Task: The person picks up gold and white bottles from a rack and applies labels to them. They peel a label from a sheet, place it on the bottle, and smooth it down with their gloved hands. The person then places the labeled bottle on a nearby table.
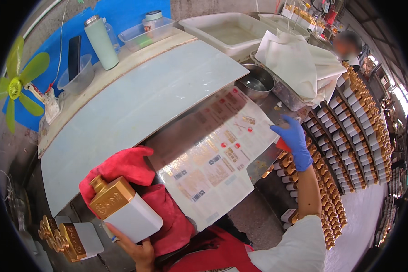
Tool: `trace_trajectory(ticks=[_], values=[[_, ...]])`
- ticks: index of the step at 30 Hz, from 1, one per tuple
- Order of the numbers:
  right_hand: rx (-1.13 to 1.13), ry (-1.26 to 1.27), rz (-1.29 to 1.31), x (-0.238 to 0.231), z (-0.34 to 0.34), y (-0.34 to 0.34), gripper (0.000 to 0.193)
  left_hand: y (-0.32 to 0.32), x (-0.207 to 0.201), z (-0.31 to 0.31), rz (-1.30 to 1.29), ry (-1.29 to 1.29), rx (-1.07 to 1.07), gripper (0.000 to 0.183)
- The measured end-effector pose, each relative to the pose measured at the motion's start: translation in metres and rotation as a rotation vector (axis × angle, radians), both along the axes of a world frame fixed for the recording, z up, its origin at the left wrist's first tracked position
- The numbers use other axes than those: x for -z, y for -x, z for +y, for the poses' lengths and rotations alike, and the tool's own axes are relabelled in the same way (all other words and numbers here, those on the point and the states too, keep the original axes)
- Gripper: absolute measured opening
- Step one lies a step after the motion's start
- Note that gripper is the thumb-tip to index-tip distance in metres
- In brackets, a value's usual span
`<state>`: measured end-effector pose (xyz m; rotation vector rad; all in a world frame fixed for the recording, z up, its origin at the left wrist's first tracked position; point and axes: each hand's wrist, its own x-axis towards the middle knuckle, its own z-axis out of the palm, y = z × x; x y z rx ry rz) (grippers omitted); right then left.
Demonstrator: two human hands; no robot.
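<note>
Your left hand is at the lower left of the frame, closed around the lower part of a gold-and-white bottle. That bottle is tilted, its gold neck pointing to the upper left and its white base to the lower right, with a red cloth behind and beside it. Your right hand, in a blue glove, is right of centre, at the right edge of a printed sheet. Its thumb and forefinger stand apart; a red piece shows just under it, and you cannot tell from here whether the other fingers grip it.

The sheet, bearing small gold, red and dark blue prints, lies slanted across the middle of the frame, with the dark counter showing at its right side. Above it, a long pale board runs from lower left to upper centre. Near the board's right end you have a metal bowl, and beyond that, at upper right, a stack of white sheets draped over a tray. More gold-and-white bottles are at the lower left, and many rows of bottles fill the right side.
</note>
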<state>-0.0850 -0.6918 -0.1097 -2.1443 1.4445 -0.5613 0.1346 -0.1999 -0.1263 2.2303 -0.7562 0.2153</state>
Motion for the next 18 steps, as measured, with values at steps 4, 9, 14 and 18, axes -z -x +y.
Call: trace_trajectory(ticks=[4, 9, 14, 18], values=[[-0.062, 0.123, 0.262, -0.011, 0.005, -0.041, 0.093, 0.0, -0.001, 0.0, -0.049, -0.025, -0.007, 0.09], [-0.045, 0.078, 0.446, -0.005, -0.008, -0.094, 0.105, -0.003, 0.002, 0.0, -0.049, -0.011, -0.011, 0.09], [-0.003, 0.037, 0.49, 0.012, -0.03, -0.11, 0.088, -0.002, -0.002, -0.003, -0.023, -0.003, -0.003, 0.089], [-0.046, 0.067, 0.524, 0.023, -0.062, -0.097, 0.059, -0.001, -0.002, -0.002, 0.008, 0.041, 0.019, 0.088]])
